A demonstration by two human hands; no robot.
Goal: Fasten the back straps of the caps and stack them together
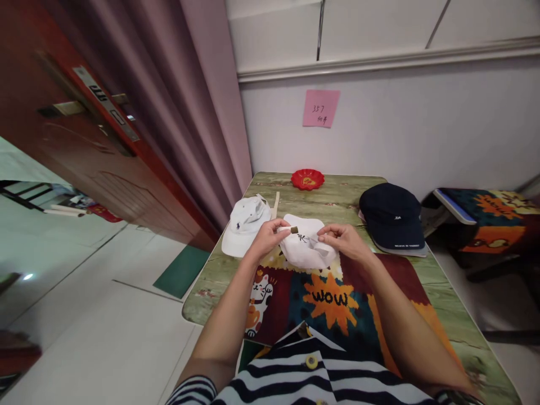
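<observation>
A white baseball cap with a small black mark lies upon the patterned mat at the middle of the table, between my hands. My left hand is closed, pinching the cap's back strap, which has a brass-coloured buckle on its end. On the cap's right side, my right hand is closed with thumb and fingertips at the cap's edge. Another white cap with a small dark logo sits just left of my left hand. A navy cap rests to the right, on top of something pale.
A red scalloped dish stands at the back of the green wood-look table. The mat bears a "WOW" print. A brown door and purple curtain border the left; a pink note hangs on the wall.
</observation>
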